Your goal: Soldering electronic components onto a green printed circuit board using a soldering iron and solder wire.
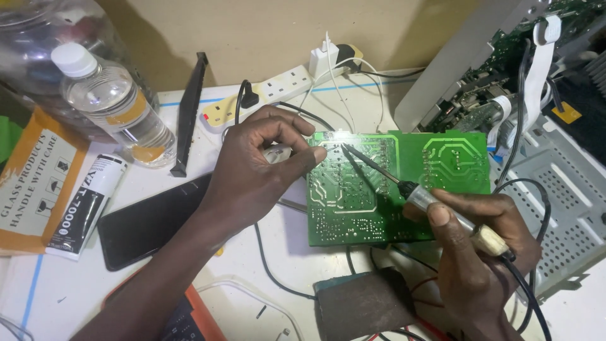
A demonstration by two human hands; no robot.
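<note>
On the cluttered white bench [76,278], your left hand [252,170] pinches the green circuit board [391,189]; your right hand [480,246] grips the soldering iron [410,189], tip on a joint. Soldering is under way; hold the tip steady.

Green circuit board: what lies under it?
Under the green circuit board, the white table shows around its edges, and black cables run out from below its lower edge. Anything directly beneath stays hidden by the board.

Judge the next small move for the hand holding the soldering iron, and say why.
Probably a slight lowering of the tip onto the joint near the top edge of the green circuit board. The right hand holds the soldering iron angled there, and the left hand pinches that edge, seemingly steadying it.
</note>
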